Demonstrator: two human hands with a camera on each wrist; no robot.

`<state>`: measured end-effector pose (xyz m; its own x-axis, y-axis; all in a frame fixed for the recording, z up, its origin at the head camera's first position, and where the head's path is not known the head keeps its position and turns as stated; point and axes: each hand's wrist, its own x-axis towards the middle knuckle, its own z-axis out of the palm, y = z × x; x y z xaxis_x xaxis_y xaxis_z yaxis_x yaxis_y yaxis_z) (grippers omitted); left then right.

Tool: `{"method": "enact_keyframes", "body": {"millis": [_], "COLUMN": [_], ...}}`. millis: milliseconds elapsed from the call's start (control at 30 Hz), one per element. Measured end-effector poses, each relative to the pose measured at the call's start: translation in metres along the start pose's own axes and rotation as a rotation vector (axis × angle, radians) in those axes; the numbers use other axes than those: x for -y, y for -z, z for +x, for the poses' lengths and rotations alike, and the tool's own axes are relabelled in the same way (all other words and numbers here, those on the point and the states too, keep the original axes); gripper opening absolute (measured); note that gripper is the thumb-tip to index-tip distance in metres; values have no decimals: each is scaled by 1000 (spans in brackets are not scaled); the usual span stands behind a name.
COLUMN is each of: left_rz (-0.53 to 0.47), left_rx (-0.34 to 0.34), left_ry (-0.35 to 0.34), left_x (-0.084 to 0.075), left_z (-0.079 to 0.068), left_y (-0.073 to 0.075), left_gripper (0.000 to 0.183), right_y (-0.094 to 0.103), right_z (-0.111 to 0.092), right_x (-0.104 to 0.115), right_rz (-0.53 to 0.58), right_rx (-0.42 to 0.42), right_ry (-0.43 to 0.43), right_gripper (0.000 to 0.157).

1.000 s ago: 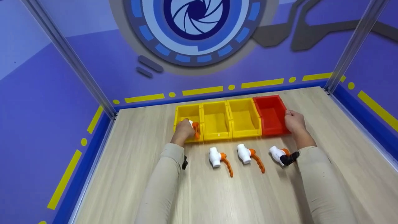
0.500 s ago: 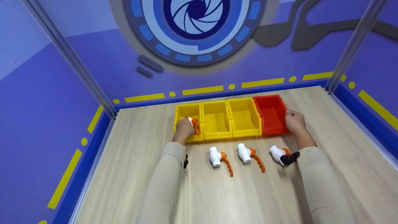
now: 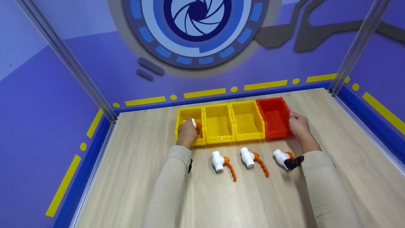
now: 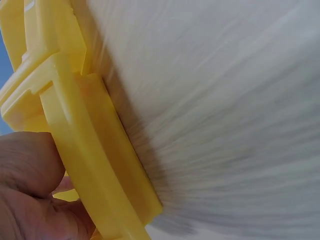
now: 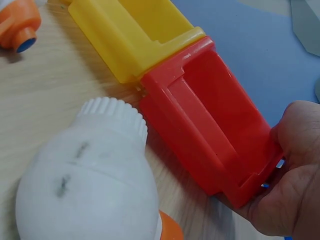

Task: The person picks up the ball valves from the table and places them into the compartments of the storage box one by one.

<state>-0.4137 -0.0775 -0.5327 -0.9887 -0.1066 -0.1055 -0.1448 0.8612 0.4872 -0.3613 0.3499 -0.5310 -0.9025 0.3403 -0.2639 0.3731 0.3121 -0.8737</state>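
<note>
My left hand (image 3: 187,131) is inside the leftmost yellow bin (image 3: 191,110), holding a white ball valve (image 3: 193,122) with an orange handle. Part of that valve is hidden by the hand. In the left wrist view, the thumb and fingers (image 4: 30,165) are at the yellow bin's rim (image 4: 95,165), and the valve is out of sight. My right hand (image 3: 299,124) grips the outer side wall of the red bin (image 3: 274,118) at the row's right end. The right wrist view shows its thumb over that wall (image 5: 200,120).
Two more yellow bins (image 3: 219,122) join the row between the hands. In front lie three white ball valves with orange handles: left (image 3: 217,161), middle (image 3: 247,157) and right (image 3: 280,157). A black wrist camera (image 3: 294,162) partly covers the right one. A purple wall (image 3: 142,85) stands behind.
My left hand has shifted slightly farther into the leftmost yellow bin, with the valve. The right hand keeps its grip on the red bin. The view has tilted slightly.
</note>
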Motion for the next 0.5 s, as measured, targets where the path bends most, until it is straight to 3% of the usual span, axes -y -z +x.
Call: {"method": "enact_keyframes", "body": {"millis": [200,367,500], "left_rz": [-35,-84,-92], "left_rx": [-10,21,7], "left_ry": [-16,24,30], "left_x": [1,4,5], "left_z": [-2,1,-1], "left_y": [-3,-5,-6], "left_gripper": [84,88,85], "right_y": [3,2,-1], "right_z": [-1,-2,-1], "right_x": [2,1,2], "right_rz": [20,9,-1], "right_rx": [28,34,14], "right_ry": [-37,-29,-18], "right_gripper": [61,61,59]}}
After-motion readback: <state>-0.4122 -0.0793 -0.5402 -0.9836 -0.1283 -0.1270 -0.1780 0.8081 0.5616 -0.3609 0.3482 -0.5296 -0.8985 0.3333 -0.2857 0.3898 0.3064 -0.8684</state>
